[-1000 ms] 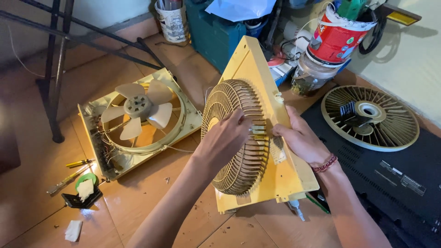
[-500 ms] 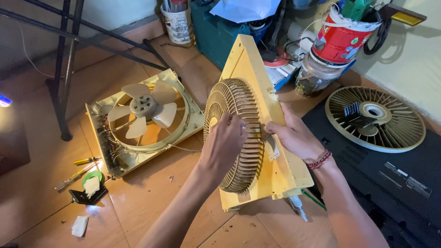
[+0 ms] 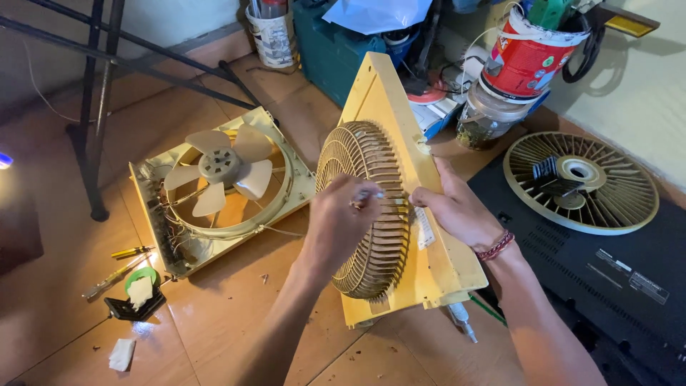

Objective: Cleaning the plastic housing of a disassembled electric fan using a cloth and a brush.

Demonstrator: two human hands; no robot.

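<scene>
The left hand (image 3: pixel 341 221) rests on the round ribbed beige plastic fan grille (image 3: pixel 366 207), fingers curled and pinching at its rim, while the right hand (image 3: pixel 455 212) grips the edge of the yellow plastic fan housing (image 3: pixel 400 114) that stands tilted on the tiled floor (image 3: pixel 214 322). Farther left lies an opened yellow fan frame with pale blades (image 3: pixel 221 186); at the far right, a second round grille (image 3: pixel 580 181) sits on a black panel (image 3: pixel 629 264)
</scene>
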